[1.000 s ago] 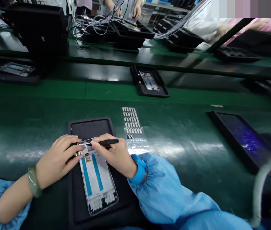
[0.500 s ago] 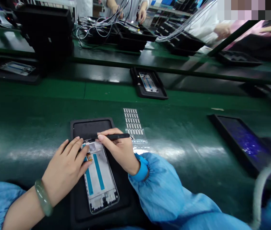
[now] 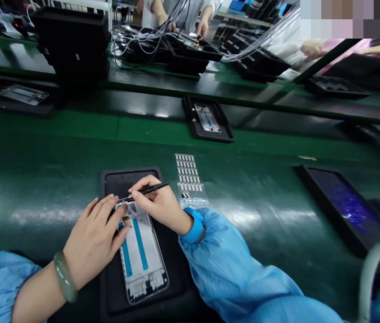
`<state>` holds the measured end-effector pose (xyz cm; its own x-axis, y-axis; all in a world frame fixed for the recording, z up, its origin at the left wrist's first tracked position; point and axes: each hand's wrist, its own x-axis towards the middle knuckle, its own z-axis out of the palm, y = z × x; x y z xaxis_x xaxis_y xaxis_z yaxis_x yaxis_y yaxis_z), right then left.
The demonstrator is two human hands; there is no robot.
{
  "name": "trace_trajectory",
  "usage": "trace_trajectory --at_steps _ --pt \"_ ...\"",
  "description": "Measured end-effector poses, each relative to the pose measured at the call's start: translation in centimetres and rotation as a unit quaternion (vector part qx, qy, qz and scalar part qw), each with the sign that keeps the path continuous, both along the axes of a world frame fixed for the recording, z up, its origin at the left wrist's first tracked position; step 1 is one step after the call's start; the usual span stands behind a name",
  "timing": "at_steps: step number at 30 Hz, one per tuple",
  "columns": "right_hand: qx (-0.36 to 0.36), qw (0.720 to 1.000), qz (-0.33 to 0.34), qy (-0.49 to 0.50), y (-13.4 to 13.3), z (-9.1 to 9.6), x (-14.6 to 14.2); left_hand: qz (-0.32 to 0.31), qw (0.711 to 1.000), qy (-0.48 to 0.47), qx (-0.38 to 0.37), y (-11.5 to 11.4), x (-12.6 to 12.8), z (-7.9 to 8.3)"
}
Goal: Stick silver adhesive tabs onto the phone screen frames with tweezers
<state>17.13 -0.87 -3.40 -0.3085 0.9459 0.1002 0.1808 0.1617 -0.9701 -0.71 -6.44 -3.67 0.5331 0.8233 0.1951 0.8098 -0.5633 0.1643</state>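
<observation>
A silver phone frame [image 3: 156,264] with two blue strips lies in a black foam tray [image 3: 111,294]. My left hand [image 3: 92,235] rests over the frame's upper left corner, its fingers bent onto the edge and gripping it. Close to that thumb and index finger is a small orange flex cable [image 3: 127,222], partly covered. Black tweezers [image 3: 154,187] are pinched in my right hand [image 3: 163,206], slanting down to the left. Their tips meet the frame's top edge near my left fingertips; what they touch is too small to make out.
A sheet of small pale stickers [image 3: 188,171] lies beyond my right hand. Another tray [image 3: 194,128] with a phone frame stands further back. To the right is a dark tray [image 3: 324,215] with shiny purple film. Stacked black trays [image 3: 72,45] rise at back left; a co-worker's hands [image 3: 203,27] show behind cables.
My right hand has shifted slightly left and up, bringing the tweezer tips closer to my left fingertips. The tweezers now slant more. My left hand stays on the phone frame.
</observation>
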Motion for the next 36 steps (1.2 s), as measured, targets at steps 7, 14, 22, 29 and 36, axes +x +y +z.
trace_trajectory --at_steps 7,14,22,29,36 --pt "0.092 0.994 0.003 -0.052 -0.23 0.59 -0.04 0.003 1.000 -0.004 -0.003 -0.03 -0.06 -0.03" --pt "0.165 0.983 0.004 -0.077 -0.33 0.18 -0.07 0.006 1.000 0.001 0.003 -0.05 -0.01 -0.14" --pt "0.182 0.981 0.014 -0.064 -0.32 0.03 -0.10 0.009 1.000 0.004 0.001 -0.07 -0.08 -0.15" --pt "0.203 0.976 0.021 -0.075 -0.36 -0.09 0.03 0.010 1.000 0.000 -0.004 -0.02 -0.13 -0.19" --pt "0.229 0.968 0.033 -0.101 -0.32 0.03 -0.02 0.011 1.000 -0.004 -0.001 -0.07 -0.10 -0.22"
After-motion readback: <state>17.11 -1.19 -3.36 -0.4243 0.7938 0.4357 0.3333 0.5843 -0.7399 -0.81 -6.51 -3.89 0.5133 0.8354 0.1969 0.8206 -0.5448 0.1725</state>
